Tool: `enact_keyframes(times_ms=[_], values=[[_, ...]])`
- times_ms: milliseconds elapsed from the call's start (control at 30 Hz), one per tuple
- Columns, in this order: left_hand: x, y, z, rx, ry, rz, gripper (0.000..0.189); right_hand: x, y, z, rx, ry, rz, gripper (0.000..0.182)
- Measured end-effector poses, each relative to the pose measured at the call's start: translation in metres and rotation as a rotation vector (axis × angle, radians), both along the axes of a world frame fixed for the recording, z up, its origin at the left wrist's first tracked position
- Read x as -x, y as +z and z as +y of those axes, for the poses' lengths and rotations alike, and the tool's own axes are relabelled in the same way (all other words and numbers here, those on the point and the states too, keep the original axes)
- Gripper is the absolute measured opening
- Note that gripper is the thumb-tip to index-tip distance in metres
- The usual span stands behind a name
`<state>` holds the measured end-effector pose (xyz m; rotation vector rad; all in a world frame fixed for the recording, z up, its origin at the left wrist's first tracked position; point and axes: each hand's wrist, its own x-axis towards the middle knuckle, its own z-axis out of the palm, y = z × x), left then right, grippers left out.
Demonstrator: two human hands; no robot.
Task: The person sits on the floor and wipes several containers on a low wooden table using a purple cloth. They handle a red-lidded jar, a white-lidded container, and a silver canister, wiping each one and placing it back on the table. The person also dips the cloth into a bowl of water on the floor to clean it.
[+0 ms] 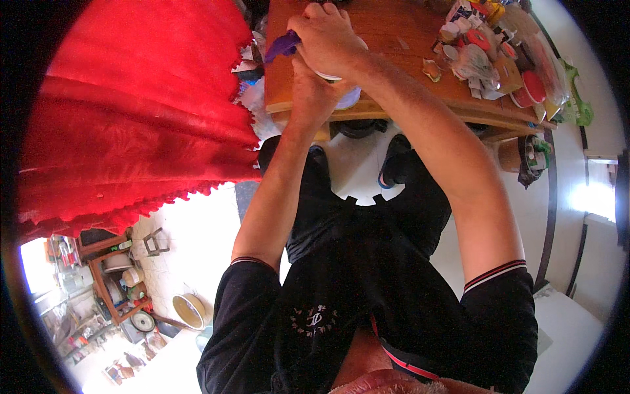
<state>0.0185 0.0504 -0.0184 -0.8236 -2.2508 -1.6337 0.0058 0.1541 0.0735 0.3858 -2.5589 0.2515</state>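
Both my hands are together over the wooden table (403,54), near its front left part. My right hand (327,37) is on top, closed around a purple cloth (283,47) whose end sticks out to the left. Beneath it my left hand (315,88) grips a round, white-rimmed container (329,77), mostly covered by my hands. Beside my left wrist shows part of a pale lavender round object (349,98); I cannot tell whether it belongs to the container.
Jars, plastic bags and a small carton (507,74) crowd the table's right side, with a red-lidded tub (529,89). A small wrapper (431,70) lies nearer. Red fabric (147,108) hangs at left. A lined bin (529,157) stands below the table's right end.
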Motion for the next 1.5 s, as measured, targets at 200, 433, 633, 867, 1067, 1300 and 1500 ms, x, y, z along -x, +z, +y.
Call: enact_keyframes(times_ms=[200, 433, 633, 867, 1067, 1300, 1500], values=[[0.024, -0.048, 0.009, 0.264, 0.179, 0.312, 0.087, -0.005, -0.018, -0.035, 0.174, 0.045, 0.022, 0.026], [0.014, -0.022, 0.005, 0.056, 0.093, 0.051, 0.085, -0.024, 0.011, -0.020, 0.800, 0.004, 0.031, 0.031], [0.001, 0.015, -0.019, -0.281, 0.050, -0.140, 0.072, -0.053, -0.023, 0.108, 1.139, -0.170, 0.039, 0.039], [0.024, 0.013, -0.053, -0.298, 0.122, -0.179, 0.069, -0.073, -0.071, 0.120, 1.372, -0.330, -0.075, 0.038], [0.024, 0.036, -0.065, -0.249, 0.262, -0.121, 0.048, -0.017, -0.101, 0.061, 0.990, -0.343, -0.144, 0.047], [0.042, 0.026, -0.106, -0.232, 0.367, -0.152, 0.051, 0.010, -0.143, 0.004, 0.397, -0.321, 0.033, 0.039], [0.040, 0.012, -0.118, -0.172, 0.374, -0.171, 0.053, 0.027, -0.166, 0.041, 0.124, -0.314, -0.114, 0.029]])
